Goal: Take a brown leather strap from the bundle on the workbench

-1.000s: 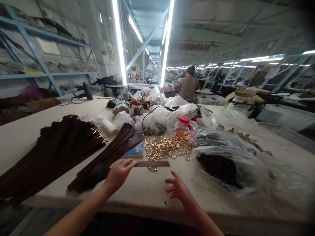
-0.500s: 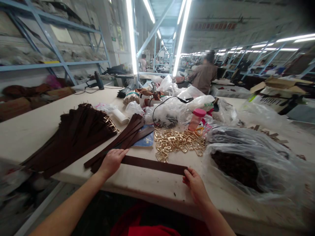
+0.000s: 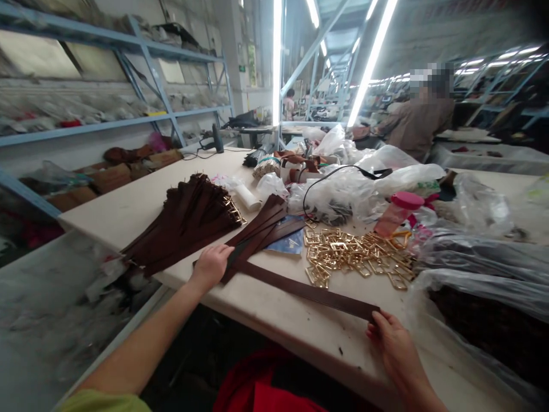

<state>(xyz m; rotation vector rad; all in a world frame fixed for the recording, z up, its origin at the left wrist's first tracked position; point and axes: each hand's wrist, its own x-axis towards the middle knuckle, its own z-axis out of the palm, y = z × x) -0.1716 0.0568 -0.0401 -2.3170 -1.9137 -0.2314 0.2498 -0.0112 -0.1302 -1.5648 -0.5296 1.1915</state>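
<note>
A long dark brown leather strap (image 3: 304, 287) stretches across the front of the table. My right hand (image 3: 392, 340) pinches its right end between thumb and fingers. Its left end lies by a small stack of similar straps (image 3: 261, 229). Over the lower end of that stack, my left hand (image 3: 210, 267) is closed, fingers curled on the straps; its fingertips are partly hidden. Behind the held strap lies a heap of gold rectangular buckles (image 3: 347, 252). A large fanned pile of brown straps (image 3: 184, 223) with gold metal at the ends rests to the left.
A pink-lidded jar (image 3: 397, 213) stands tilted behind the buckles. Clear plastic bags (image 3: 343, 189) crowd the table's back, and an open bag of dark pieces (image 3: 476, 309) sits at right. A blue packet (image 3: 289, 240) lies under the straps. A person (image 3: 422, 123) is beyond the table.
The view has swung left, so things appear further right. My left hand has moved from the held strap's left part onto the small stack. My right hand still pinches the strap's right end.
</note>
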